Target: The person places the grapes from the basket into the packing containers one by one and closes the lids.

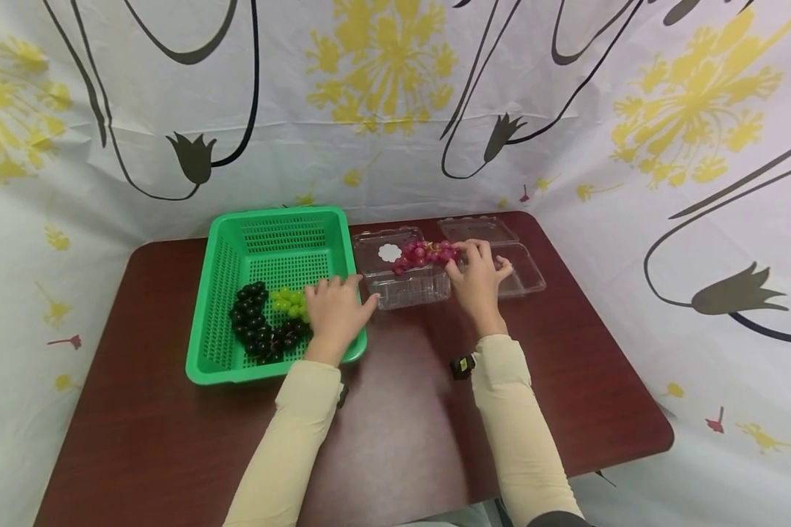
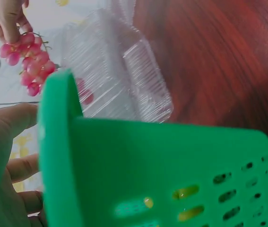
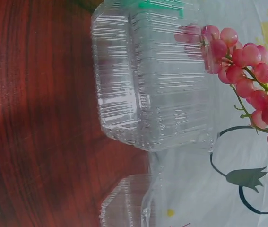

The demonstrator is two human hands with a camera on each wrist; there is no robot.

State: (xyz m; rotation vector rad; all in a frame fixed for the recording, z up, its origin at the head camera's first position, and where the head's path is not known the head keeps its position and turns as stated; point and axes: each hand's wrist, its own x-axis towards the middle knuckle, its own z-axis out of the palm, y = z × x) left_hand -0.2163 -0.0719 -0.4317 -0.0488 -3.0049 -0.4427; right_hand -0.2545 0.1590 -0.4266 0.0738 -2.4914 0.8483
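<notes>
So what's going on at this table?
A person's right hand holds a bunch of pinkish-red grapes at an open clear plastic box. The left hand is at the rim of a rectangular green plastic basket, where black grapes and green grapes lie. A second clear plastic box lies open to the right.

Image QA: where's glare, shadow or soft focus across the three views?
Head: pale sheen on the near middle of the tabletop, beside a darker band that may be shadow or reflection. Left wrist: the close rim of the green basket looks soft. Right wrist: bright glare streaks on the ribbed clear plastic clamshell; red grapes fairly crisp.
</notes>
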